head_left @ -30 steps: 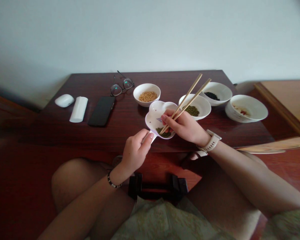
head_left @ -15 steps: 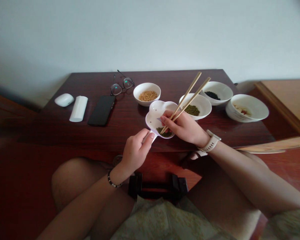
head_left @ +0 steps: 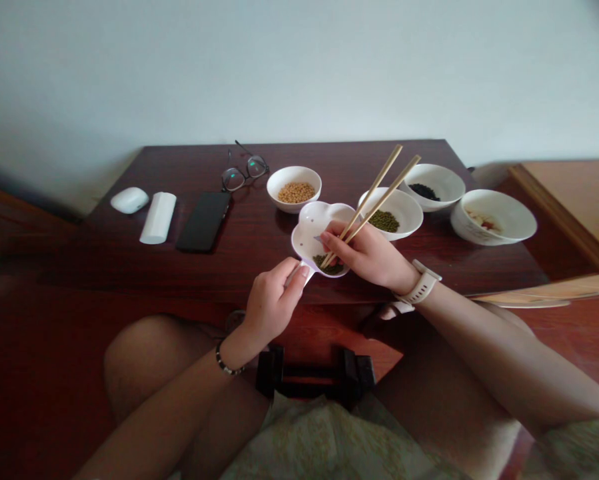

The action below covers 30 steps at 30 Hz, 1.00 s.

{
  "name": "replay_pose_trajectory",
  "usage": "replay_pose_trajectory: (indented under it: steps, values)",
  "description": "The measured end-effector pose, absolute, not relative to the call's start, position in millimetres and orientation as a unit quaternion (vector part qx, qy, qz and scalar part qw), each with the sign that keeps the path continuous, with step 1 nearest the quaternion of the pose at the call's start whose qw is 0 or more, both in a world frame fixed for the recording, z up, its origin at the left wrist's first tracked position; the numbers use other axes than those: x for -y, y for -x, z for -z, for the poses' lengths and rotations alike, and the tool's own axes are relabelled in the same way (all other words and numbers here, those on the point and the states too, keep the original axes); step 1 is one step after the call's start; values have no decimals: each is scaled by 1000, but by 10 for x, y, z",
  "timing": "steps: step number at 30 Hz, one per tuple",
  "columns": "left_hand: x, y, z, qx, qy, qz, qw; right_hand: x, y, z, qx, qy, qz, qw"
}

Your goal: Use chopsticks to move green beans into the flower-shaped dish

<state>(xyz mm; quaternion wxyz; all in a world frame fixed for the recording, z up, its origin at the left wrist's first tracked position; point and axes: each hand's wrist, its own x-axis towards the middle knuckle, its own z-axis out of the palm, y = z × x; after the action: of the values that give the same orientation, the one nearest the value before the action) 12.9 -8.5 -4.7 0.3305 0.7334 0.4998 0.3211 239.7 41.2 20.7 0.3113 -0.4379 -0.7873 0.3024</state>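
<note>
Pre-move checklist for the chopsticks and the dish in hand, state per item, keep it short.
1. Left hand on the handle of the white flower-shaped dish: ok, fingers wrapped round it.
2. Right hand on the wooden chopsticks: ok, both sticks held.
3. Chopstick tips over the green beans in the dish: ok.
4. Bean caught between the tips: cannot tell, too small to see.
5. Dish clear of the white bowl of green beans: cannot tell, the rims nearly meet in this view.

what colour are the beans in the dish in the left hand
The beans are dark green, seen best in the head view.
</note>
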Motion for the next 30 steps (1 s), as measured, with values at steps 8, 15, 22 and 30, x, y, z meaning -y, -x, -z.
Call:
replay_pose_trajectory:
  steps: [8, 15, 22, 30]
  values:
    - [85, -134, 37, -500, -738, -318, 322, -407, -2405, -212, 791, 440, -294, 307]
    - [89, -136, 47, -495, -748, -314, 311, -394, -2401, -210, 803, 448, -268, 288]
    - [82, -142, 53, -498, -751, -312, 302, -400, -2399, -210, 802, 444, -274, 289]
    - [81, -136, 58, -498, -753, -310, 298, -405, -2408, -216, 796, 440, -289, 298]
